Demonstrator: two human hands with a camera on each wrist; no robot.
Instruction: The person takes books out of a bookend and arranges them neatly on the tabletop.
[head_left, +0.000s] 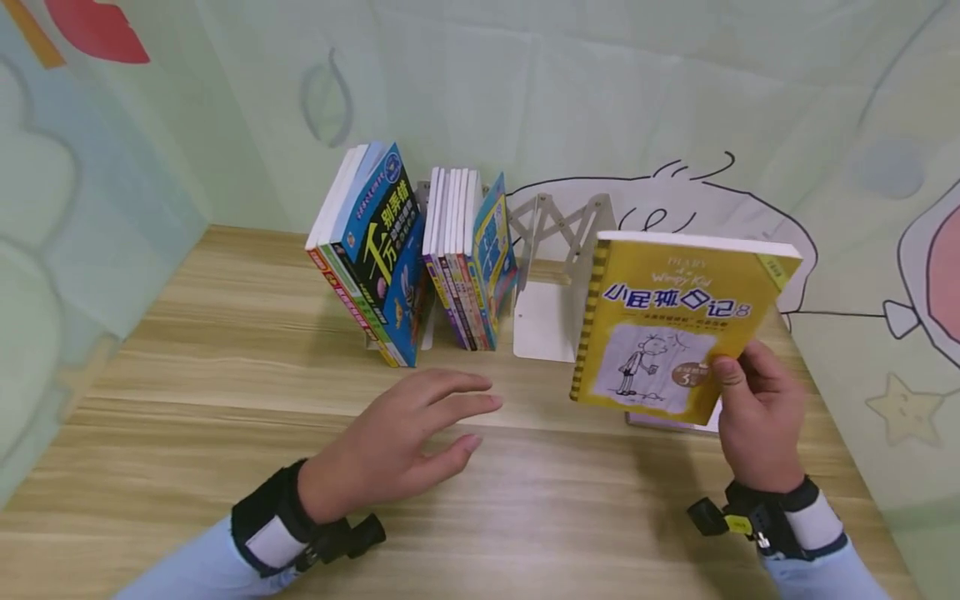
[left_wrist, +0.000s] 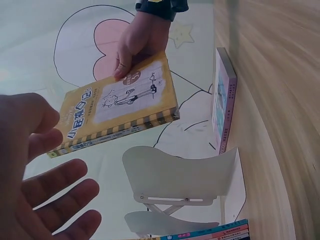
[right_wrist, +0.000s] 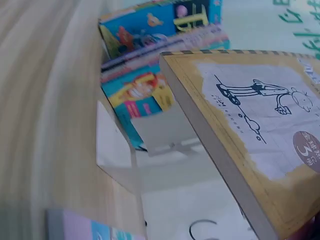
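While the person's right hand [head_left: 761, 417] pinches a thick yellow, stripe-spined paperback [head_left: 667, 325] near one lower corner, aloft at the head view's three o'clock, its weight could twist it loose. The left hand [head_left: 397, 433], empty, fingers apart, is at seven o'clock. A wide swing might topple the slim blue-covered book [head_left: 495, 242] at twelve o'clock, seemingly unsupported rightward.

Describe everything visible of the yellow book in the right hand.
The yellow book looks like a closed paperback: black-striped spine, pale page edges, Chinese title, a cartoon figure on a white panel, round brown badge. It is tilted, raised above the wooden table, front cover facing the head camera. The right hand holds it, thumb on the cover.
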